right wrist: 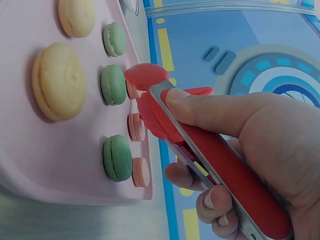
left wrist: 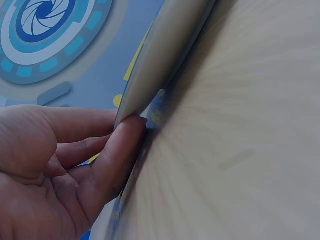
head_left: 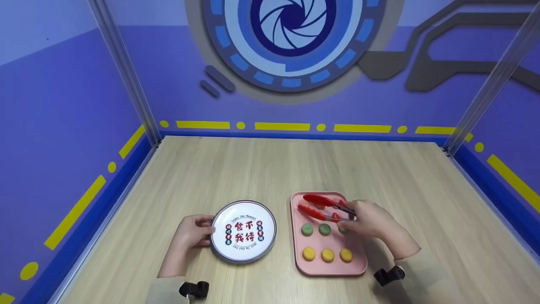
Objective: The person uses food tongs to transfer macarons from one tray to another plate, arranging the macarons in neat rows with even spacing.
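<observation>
My left hand (head_left: 193, 231) holds the left rim of a round white plate (head_left: 244, 249) with a dark edge and printed characters. In the left wrist view, thumb and fingers pinch the plate's edge (left wrist: 160, 55) close over the table. My right hand (head_left: 369, 219) grips red-tipped metal tongs (right wrist: 225, 175), whose two red heads stand apart over the far end of a pink tray (head_left: 301, 240). Yellow macarons (head_left: 327, 255) form the near row and green macarons (head_left: 324, 229) the middle row. Pink macarons (right wrist: 136, 126) lie in the far row, partly hidden by the tongs' heads.
The plate and tray stand side by side on a light wooden table (head_left: 236, 169), with a gap between them. Blue-purple panels (head_left: 270, 109) with metal corner posts (head_left: 126, 76) enclose the table at the back and both sides.
</observation>
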Demonstrator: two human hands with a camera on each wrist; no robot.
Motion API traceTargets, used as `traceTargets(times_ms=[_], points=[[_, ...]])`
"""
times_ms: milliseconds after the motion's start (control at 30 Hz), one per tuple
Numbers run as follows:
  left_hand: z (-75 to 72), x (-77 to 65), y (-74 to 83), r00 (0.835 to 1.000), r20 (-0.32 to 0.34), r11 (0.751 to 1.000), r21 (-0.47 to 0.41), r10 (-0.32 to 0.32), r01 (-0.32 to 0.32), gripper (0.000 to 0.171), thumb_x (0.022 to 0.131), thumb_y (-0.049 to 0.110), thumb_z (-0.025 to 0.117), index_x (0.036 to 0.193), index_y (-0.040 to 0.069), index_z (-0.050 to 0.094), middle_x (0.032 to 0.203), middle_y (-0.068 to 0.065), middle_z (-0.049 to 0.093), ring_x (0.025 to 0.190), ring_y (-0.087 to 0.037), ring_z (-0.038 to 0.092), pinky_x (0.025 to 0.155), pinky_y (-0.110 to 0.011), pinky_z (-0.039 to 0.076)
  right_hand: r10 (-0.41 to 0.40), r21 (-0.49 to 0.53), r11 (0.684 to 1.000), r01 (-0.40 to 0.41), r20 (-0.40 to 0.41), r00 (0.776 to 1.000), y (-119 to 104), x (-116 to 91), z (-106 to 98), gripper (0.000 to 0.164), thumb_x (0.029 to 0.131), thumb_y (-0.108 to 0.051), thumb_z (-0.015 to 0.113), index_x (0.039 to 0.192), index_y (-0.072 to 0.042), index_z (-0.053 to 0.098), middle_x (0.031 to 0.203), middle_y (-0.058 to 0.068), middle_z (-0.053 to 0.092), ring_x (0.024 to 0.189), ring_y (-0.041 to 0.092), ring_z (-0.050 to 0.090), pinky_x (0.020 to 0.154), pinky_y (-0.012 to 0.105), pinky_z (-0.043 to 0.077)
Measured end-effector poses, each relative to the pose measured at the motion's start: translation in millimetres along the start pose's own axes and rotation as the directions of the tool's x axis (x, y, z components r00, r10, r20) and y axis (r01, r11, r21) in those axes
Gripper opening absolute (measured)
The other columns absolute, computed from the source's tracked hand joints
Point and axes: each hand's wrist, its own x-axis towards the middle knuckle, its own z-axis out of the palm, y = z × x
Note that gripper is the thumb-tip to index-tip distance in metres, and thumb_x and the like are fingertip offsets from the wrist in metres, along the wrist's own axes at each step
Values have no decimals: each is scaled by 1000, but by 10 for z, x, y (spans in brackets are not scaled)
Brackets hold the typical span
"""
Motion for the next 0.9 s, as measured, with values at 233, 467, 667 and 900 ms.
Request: traceTargets(times_ms=[233,467,667,900], points=[[3,1,1,1000,-3,1000,3,-2,2,42,91,-6,68,132,-6,64,108,-20,66,69,-16,65,57,-30,65,-17,8,1000,17,-3,1000,11,-12,-8,36,86,-33,84,107,-6,72,76,1,53,69,15,49,55,25,35],[-1,3,9,1000,2,1000,1,-12,12,42,91,-6,68,133,-6,63,108,-19,65,69,-16,65,57,-30,65,-25,10,1000,25,-10,1000,14,-29,-21,35,86,-33,84,106,-6,73,76,0,55,70,15,49,56,26,36],[-4,3,5,1000,4,1000,-2,0,0,41,91,-6,69,132,-6,64,107,-18,65,70,-16,65,58,-31,66,-38,-1,999,38,-18,999,-8,-37,-69,41,86,-34,83,112,-4,73,80,1,60,71,15,51,58,26,39],[4,3,-1,1000,-6,1000,8,-5,5,41,91,-6,69,132,-4,65,107,-17,65,71,-16,64,59,-31,66,-116,-22,993,116,-45,992,-111,-28,-121,47,85,-33,85,119,-2,73,84,3,66,71,14,52,59,26,43]])
